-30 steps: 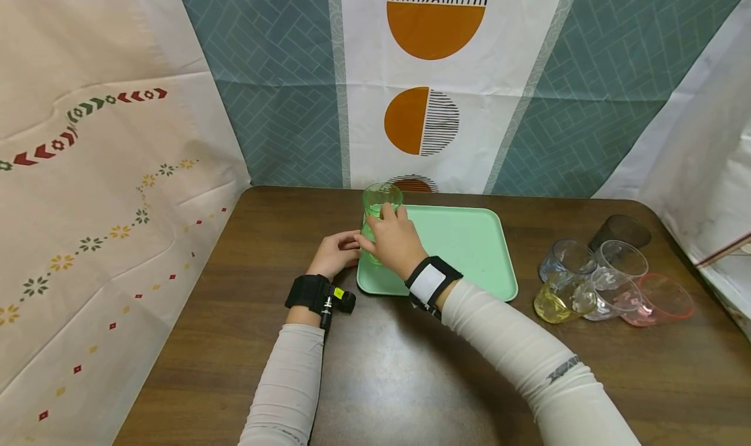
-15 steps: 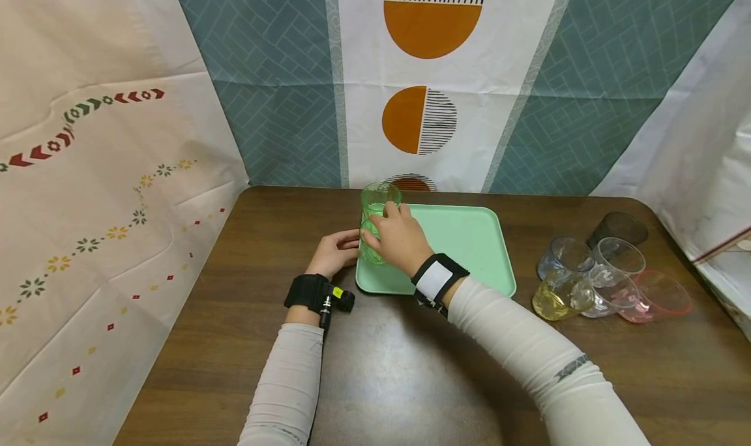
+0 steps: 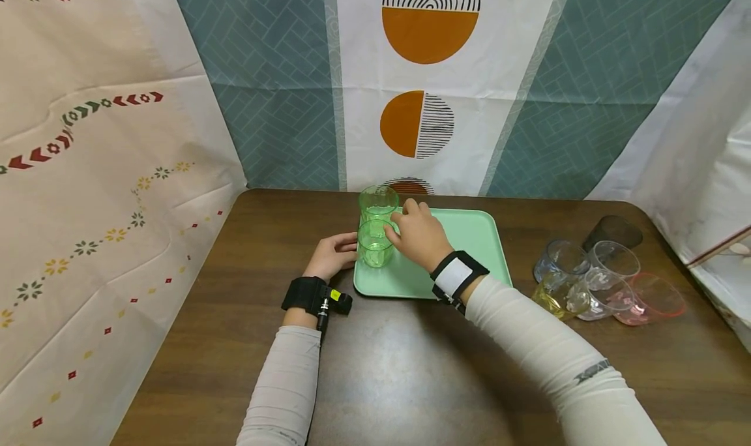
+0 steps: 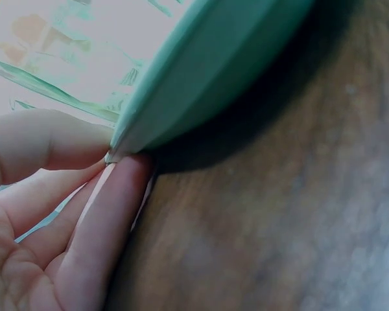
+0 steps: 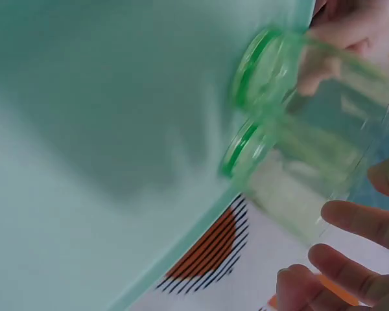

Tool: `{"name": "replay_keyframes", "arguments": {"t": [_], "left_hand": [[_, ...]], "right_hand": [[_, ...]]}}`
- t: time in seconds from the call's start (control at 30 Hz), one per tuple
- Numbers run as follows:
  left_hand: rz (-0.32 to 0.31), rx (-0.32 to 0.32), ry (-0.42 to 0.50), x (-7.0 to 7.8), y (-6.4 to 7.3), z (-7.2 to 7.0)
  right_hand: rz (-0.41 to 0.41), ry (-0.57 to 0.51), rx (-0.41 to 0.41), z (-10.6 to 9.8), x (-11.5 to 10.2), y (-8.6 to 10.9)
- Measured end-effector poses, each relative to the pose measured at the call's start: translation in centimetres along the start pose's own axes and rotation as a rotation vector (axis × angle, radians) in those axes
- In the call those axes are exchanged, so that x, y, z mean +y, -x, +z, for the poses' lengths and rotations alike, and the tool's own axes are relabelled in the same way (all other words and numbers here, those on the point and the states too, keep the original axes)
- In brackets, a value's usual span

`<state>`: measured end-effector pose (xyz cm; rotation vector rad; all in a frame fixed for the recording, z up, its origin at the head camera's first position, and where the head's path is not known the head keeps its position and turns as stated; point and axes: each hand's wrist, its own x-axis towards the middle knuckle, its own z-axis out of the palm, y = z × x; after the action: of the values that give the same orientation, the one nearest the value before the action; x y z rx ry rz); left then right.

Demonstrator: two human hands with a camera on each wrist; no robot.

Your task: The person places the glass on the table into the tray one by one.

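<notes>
Two green tumblers stand upright on the green tray (image 3: pixel 475 231), along its left edge: the rear tumbler (image 3: pixel 378 201) at the back-left corner, the front tumbler (image 3: pixel 376 245) just nearer the person. Their bases sit side by side, too close to tell whether they touch.

The right hand (image 3: pixel 425 234) is just right of the front tumbler, its fingers loosely spread and gripping nothing; whether a fingertip brushes the rim cannot be told. The left hand (image 3: pixel 333 257) pinches the tray's left edge, thumb above and a finger beneath. Done well, this calls for keeping the right fingers clear of both rims, since a snag could tip a tumbler, and for a light left pinch that keeps the tray level.

The tray rests on the wooden bench (image 3: pixel 375 368), near the middle of its back edge. Toward the bench's right edge stand six more tumblers: one dark (image 3: pixel 613 233), one blue (image 3: pixel 545 267), one yellow (image 3: pixel 551 299), one pink (image 3: pixel 642 310) and two clear (image 3: pixel 616 257). That makes eight tumblers, one tray and two hands, each with one black wrist strap (image 3: pixel 305 293).
</notes>
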<state>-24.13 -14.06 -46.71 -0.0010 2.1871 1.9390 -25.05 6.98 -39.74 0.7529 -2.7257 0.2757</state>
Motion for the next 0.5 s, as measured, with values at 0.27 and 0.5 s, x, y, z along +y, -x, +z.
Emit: {"name": "replay_keyframes", "arguments": {"t": [0.27,0.5], "left_hand": [[-0.009,-0.032,0.024,1.4,1.1,0.1],[-0.005,-0.027,0.031,1.4,1.2,0.1]], "right_hand": [[0.114,-0.010,-0.027,-0.8,3.4,0.5],[0.170,0.012,-0.065,-2.5,6.2,1.6]]}}
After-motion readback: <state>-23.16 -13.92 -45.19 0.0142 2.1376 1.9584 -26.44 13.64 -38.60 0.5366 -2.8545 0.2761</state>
